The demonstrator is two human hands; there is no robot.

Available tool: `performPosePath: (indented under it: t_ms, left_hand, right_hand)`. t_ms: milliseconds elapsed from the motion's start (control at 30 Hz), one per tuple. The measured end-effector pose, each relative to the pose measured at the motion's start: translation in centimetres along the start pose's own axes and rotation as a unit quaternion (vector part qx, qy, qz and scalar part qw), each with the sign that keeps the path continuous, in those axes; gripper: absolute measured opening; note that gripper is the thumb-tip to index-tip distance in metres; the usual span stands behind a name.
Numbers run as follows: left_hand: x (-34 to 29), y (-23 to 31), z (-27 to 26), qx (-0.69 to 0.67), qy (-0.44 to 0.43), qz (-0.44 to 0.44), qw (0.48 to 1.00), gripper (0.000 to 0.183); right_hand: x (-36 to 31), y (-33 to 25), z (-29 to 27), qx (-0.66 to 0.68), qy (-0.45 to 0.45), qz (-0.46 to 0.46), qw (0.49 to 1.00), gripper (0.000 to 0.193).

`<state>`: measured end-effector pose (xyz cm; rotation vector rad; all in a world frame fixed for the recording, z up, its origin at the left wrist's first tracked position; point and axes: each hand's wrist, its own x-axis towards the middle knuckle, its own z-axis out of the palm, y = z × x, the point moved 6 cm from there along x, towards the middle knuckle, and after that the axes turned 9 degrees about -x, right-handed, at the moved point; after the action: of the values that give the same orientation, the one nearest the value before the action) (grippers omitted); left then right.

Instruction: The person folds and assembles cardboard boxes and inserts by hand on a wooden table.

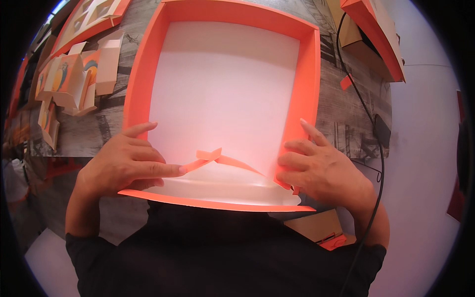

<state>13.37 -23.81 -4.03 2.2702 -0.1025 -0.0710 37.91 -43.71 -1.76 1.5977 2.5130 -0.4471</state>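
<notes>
An orange cardboard box (308,74) with a white inside lies before me, its near side folded outward toward my body. Two narrow orange flaps (210,155) cross each other near the middle of that side. My left hand (126,161) is at the near left corner, fingers bent around the left wall. One of its digits lies stretched along the left flap, touching it. At the near right corner my right hand (324,166) has its fingers curled over the right wall, with one finger raised along it. Both hands hide the corner folds.
Beneath the box is a grey wood-patterned table (341,123). On the left stand folded printed cartons (74,81) and an orange-edged tray (91,22). At the right are another orange box (378,39), a small orange scrap (346,82) and a black cable (363,101) passing near my right arm.
</notes>
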Motion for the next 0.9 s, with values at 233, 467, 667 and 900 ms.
performPosePath:
  t_ms: [233,467,667,900]
  left_hand:
    - [0.3,0.0,0.0,-0.005,0.013,0.009,1.0,0.041]
    - [0.1,0.0,0.2,0.003,0.017,0.016,1.0,0.034]
    - [0.3,0.5,-0.1,0.0,0.012,0.019,1.0,0.043]
    - [0.3,0.6,-0.2,-0.009,0.018,0.023,1.0,0.043]
  right_hand:
    - [-0.4,0.2,-0.1,0.029,0.021,0.013,0.999,0.017]
    - [-0.4,0.4,-0.1,0.051,0.004,0.006,0.999,0.021]
    - [-1.5,0.5,-1.3,0.077,0.018,0.028,0.996,0.039]
    - [-1.4,0.2,-0.7,0.074,0.075,0.112,0.988,0.052]
